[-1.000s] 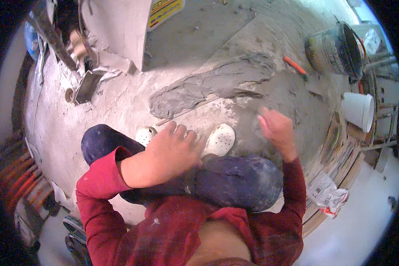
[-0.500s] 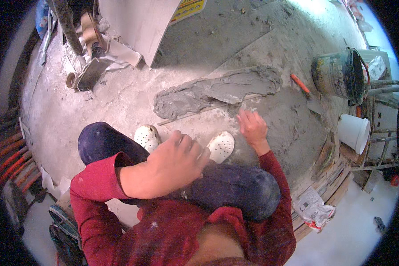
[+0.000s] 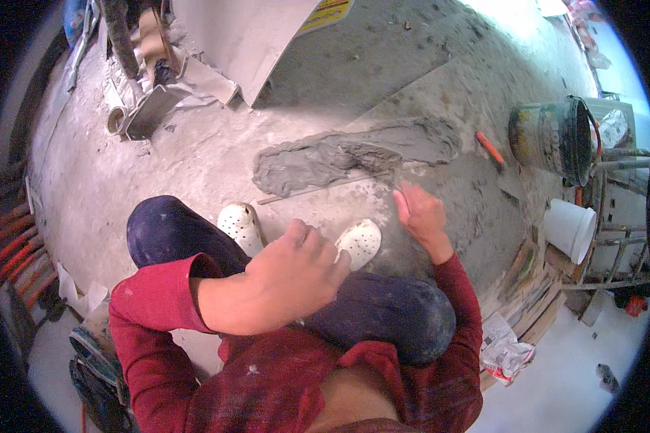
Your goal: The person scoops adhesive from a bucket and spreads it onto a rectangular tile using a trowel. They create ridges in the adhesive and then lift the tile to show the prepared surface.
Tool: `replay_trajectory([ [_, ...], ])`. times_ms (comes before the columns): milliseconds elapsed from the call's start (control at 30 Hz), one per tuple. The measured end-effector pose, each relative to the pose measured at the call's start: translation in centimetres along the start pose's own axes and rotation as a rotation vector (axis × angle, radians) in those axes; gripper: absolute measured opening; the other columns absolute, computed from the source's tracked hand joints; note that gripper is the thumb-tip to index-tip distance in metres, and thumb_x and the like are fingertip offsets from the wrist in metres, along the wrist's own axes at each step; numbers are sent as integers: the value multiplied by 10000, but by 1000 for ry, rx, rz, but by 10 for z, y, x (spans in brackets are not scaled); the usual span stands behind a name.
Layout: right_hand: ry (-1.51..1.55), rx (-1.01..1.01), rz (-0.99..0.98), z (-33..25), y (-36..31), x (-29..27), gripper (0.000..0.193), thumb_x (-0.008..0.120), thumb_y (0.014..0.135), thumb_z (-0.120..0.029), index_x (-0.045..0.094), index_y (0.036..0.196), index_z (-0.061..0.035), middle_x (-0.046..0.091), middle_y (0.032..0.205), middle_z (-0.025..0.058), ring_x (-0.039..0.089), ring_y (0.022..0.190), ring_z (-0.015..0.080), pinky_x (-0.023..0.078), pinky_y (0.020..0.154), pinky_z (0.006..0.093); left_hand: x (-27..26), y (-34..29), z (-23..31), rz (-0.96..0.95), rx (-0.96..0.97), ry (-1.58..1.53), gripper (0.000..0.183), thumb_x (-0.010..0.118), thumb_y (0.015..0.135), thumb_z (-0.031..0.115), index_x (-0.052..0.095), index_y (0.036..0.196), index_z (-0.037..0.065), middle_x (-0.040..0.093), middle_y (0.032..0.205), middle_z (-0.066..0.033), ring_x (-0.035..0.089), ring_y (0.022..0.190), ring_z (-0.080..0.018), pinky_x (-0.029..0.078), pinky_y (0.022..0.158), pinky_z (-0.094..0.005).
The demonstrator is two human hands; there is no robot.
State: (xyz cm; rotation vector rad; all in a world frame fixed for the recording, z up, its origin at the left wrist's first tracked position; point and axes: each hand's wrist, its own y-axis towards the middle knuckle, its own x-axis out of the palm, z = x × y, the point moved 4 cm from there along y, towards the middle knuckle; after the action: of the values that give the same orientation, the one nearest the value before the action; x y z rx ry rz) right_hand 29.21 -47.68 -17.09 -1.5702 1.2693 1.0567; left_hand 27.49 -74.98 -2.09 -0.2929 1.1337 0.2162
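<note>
My left hand (image 3: 289,274) hangs over my bent legs, its back toward me and its fingers curled; whatever is under them is hidden. Farther right, my right hand (image 3: 421,216) is low over the floor, its fingers drawn together, and I cannot make out anything in them. Just beyond it lies a long ridge of wet grey mortar (image 3: 303,167) with a dark, rough hollow near its middle. A thin straight strip (image 3: 318,189) runs along the ridge's near side. To the right rests a trowel with an orange handle (image 3: 490,147), its blade (image 3: 513,186) flat on the floor.
A mortar-stained bucket (image 3: 549,138) and a white bucket (image 3: 569,229) lie tipped at the right, beside a metal ladder-like frame (image 3: 617,278). A large pale board (image 3: 245,36) stands at the back, with scraps of cardboard (image 3: 155,108) to its left. White clogs (image 3: 360,242) are on my feet.
A dark hollow now shows in the mortar's middle, where a smoother lump was. My right hand has shifted slightly right and toward me and turned; my left hand stays nearly in place.
</note>
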Motion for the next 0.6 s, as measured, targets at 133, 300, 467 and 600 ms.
replay_trajectory([
  [133,108,-57,-41,-6,2,-10,225,637,955,-269,667,969,-46,657,758,176,644,691,408,523,606,483,0,-1,-2,-7,10,-3,339,583,885,250,659,1078,-18,687,925,-132,655,888,-294,478,832,-445],
  [300,-196,-3,-427,16,25,16,379,516,1006,-371,680,943,-36,688,822,200,662,720,431,541,679,534,3,3,-4,-29,33,-3,340,588,883,252,661,1079,-17,686,933,-135,654,894,-300,480,832,-447],
  [467,-130,55,-450,35,40,23,397,492,1016,-360,694,943,-26,700,855,214,683,735,428,558,706,537,3,5,-4,1,31,8,354,609,871,273,661,1071,-14,679,921,-131,654,888,-301,483,828,-444],
  [600,-251,3,-477,23,41,6,380,499,1010,-341,689,949,-18,698,865,237,691,780,432,559,705,533,1,1,-4,3,5,19,375,630,856,298,658,1065,-12,672,918,-130,651,886,-301,483,823,-441],
])
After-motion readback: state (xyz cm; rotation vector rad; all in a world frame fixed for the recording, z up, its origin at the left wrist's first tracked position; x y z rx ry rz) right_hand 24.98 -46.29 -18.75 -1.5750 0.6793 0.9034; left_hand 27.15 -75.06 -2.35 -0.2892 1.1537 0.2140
